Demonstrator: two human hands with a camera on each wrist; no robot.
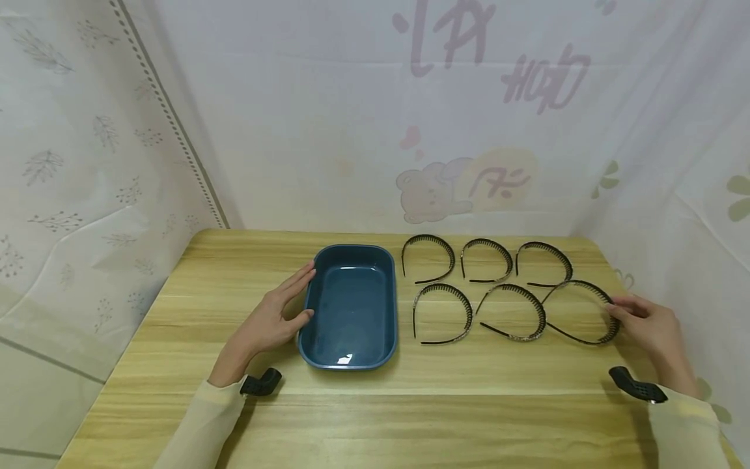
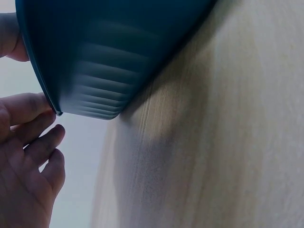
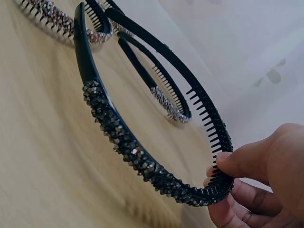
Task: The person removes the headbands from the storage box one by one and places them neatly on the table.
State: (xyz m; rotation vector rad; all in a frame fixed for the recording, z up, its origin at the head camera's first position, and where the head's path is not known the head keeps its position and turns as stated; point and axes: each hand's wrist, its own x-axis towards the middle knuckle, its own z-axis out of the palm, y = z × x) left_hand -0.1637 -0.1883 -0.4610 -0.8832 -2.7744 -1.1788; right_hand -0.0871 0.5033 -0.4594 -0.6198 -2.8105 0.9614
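My right hand [image 1: 653, 326] pinches a black toothed headband [image 3: 142, 166] by its curved middle, between thumb and fingers. Dark faceted beads cover its outer side, and in the right wrist view it is raised off the table. At the left, my left hand [image 1: 266, 324] rests against the left side of a blue rectangular tray [image 1: 395, 306]. Its fingers lie fairly straight, with thumb and fingertips touching the rim. Nothing lies inside the tray. Several more headbands lie in two rows between the tray and my right hand, including a beaded one [image 3: 166, 102] behind the held one.
The wooden table [image 1: 375, 423] ends at a back edge against a pale printed curtain [image 1: 305, 130]. Another headband [image 1: 441, 284] lies close to the tray's right side. Both wrists wear black devices [image 1: 262, 382].
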